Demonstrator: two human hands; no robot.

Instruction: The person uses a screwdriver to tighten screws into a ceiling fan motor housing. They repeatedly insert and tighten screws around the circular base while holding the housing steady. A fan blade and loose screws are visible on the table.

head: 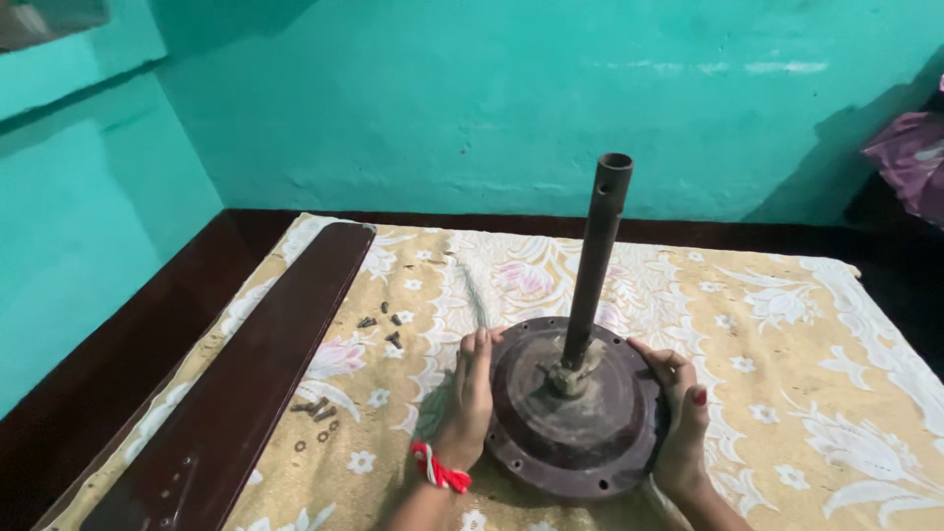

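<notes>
A round dark brown fan motor housing (pixel 575 433) lies flat on a floral cloth, with a dark metal rod (pixel 597 261) standing upright from its centre. My left hand (pixel 469 398) rests flat against the housing's left rim, a red and white thread around its wrist. My right hand (pixel 678 418) cups the right rim, fingers curled over the edge. Both hands hold the housing from opposite sides.
A long dark brown fan blade (pixel 251 388) lies along the cloth's left side. Several small screws (pixel 383 323) and washers (pixel 317 421) are scattered between the blade and the housing. The yellow floral cloth (pixel 806 393) covers a dark wooden surface against a teal wall.
</notes>
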